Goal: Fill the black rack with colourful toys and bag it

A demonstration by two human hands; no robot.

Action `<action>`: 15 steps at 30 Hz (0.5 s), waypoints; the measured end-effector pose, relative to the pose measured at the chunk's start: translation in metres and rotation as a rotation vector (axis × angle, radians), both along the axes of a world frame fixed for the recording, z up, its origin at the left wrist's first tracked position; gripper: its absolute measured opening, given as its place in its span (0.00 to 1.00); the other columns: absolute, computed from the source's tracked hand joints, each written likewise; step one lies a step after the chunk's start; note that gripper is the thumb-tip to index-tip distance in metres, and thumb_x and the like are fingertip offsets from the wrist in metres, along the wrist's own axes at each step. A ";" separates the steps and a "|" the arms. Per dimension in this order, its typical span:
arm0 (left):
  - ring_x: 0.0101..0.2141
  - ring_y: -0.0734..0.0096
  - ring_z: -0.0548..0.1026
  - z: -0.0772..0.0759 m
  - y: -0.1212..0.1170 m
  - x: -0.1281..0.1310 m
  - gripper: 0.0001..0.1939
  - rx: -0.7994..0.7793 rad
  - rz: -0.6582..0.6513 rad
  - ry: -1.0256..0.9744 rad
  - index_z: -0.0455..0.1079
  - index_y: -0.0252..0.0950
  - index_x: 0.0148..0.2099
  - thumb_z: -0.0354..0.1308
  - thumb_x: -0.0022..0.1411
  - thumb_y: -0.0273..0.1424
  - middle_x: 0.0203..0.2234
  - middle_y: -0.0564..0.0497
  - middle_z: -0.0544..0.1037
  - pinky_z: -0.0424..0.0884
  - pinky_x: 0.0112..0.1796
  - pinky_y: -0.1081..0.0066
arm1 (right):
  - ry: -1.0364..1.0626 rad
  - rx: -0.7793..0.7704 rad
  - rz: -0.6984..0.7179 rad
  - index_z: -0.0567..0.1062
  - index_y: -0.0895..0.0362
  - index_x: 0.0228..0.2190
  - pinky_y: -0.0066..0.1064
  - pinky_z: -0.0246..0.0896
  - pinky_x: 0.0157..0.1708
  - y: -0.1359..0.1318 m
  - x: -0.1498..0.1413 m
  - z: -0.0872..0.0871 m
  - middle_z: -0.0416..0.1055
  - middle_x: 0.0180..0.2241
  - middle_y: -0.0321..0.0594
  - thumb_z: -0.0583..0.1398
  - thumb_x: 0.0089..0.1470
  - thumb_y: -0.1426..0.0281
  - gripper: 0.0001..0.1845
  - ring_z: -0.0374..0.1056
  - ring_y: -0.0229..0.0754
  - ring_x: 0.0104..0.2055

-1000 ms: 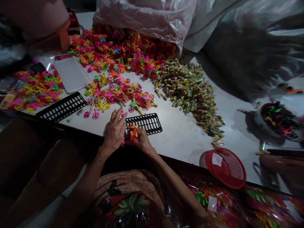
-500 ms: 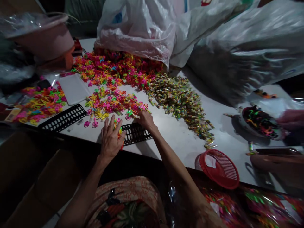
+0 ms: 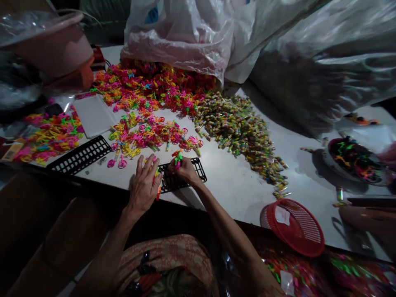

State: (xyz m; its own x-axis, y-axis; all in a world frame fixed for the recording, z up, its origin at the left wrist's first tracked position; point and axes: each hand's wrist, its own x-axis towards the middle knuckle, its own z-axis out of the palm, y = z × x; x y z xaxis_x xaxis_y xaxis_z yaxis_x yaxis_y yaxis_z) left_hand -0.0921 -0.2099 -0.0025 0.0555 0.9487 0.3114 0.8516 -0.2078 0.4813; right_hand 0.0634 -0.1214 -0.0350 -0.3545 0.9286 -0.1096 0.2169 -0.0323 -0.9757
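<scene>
My left hand (image 3: 144, 181) lies with fingers stretched over the left end of a black slotted plastic rack (image 3: 199, 168). Small bright plastic toy pieces (image 3: 158, 192) show along that hand's inner edge. Over the middle of the rack, my right hand (image 3: 186, 170) is closed in a pinch on a small plastic toy (image 3: 177, 160) in green, pink and orange. Its fingertips are partly hidden. Just beyond both hands lie loose toy pieces (image 3: 148, 132), some wheel-shaped, with a few small clear tubes among them.
A second black rack (image 3: 81, 155) lies at left. Behind are a large toy heap (image 3: 148, 84), a pile of small filled tubes (image 3: 238, 123) and big plastic sacks (image 3: 182, 49). A red basket (image 3: 292, 227) sits at the front edge; another person's hand (image 3: 388, 156) is by a bowl (image 3: 337, 165).
My right hand has drawn back from the loose toys to above the rack, now with a colourful toy in its fingers. My left hand stays on the rack. The view has shifted slightly.
</scene>
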 end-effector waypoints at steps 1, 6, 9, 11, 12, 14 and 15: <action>0.66 0.56 0.44 0.000 0.000 0.000 0.24 0.000 -0.001 0.003 0.58 0.36 0.63 0.43 0.68 0.36 0.63 0.42 0.61 0.53 0.61 0.49 | 0.058 0.000 0.001 0.70 0.58 0.22 0.25 0.56 0.24 0.000 -0.006 -0.005 0.66 0.19 0.31 0.59 0.41 0.68 0.06 0.60 0.33 0.22; 0.66 0.56 0.44 0.000 0.000 0.002 0.24 0.002 -0.001 0.027 0.59 0.36 0.63 0.44 0.67 0.35 0.63 0.42 0.61 0.54 0.61 0.50 | 0.012 0.103 0.106 0.70 0.59 0.20 0.25 0.57 0.27 0.008 -0.022 -0.013 0.67 0.21 0.33 0.59 0.43 0.70 0.05 0.62 0.35 0.25; 0.66 0.56 0.44 0.002 0.000 0.003 0.25 0.000 0.002 0.046 0.57 0.36 0.64 0.44 0.67 0.36 0.63 0.42 0.60 0.55 0.60 0.50 | -0.274 0.286 0.210 0.71 0.59 0.22 0.26 0.56 0.30 0.008 -0.026 -0.006 0.69 0.26 0.36 0.58 0.44 0.75 0.02 0.63 0.37 0.29; 0.67 0.55 0.43 0.005 0.000 0.004 0.26 -0.019 0.009 0.077 0.54 0.37 0.66 0.44 0.67 0.36 0.64 0.42 0.57 0.55 0.60 0.49 | -0.475 0.383 0.258 0.73 0.59 0.26 0.28 0.56 0.32 0.004 -0.032 0.001 0.71 0.30 0.40 0.57 0.45 0.77 0.04 0.64 0.39 0.31; 0.67 0.53 0.42 0.007 0.000 0.005 0.26 -0.035 0.011 0.102 0.54 0.38 0.66 0.44 0.67 0.36 0.65 0.43 0.56 0.56 0.59 0.48 | -0.550 0.405 0.272 0.74 0.59 0.28 0.28 0.56 0.33 0.002 -0.034 0.004 0.71 0.32 0.42 0.57 0.47 0.77 0.06 0.65 0.39 0.32; 0.66 0.50 0.42 0.012 0.000 0.005 0.25 -0.072 0.011 0.163 0.56 0.40 0.65 0.43 0.67 0.36 0.65 0.45 0.56 0.57 0.58 0.45 | -0.628 0.402 0.299 0.74 0.59 0.31 0.29 0.56 0.33 0.001 -0.035 0.009 0.72 0.34 0.43 0.55 0.49 0.77 0.08 0.65 0.40 0.32; 0.66 0.49 0.42 0.013 0.000 0.005 0.24 -0.085 0.011 0.187 0.58 0.41 0.64 0.43 0.67 0.36 0.65 0.46 0.57 0.58 0.57 0.45 | -0.630 0.389 0.318 0.74 0.59 0.32 0.29 0.57 0.33 0.002 -0.031 0.012 0.72 0.34 0.43 0.56 0.49 0.77 0.08 0.66 0.40 0.33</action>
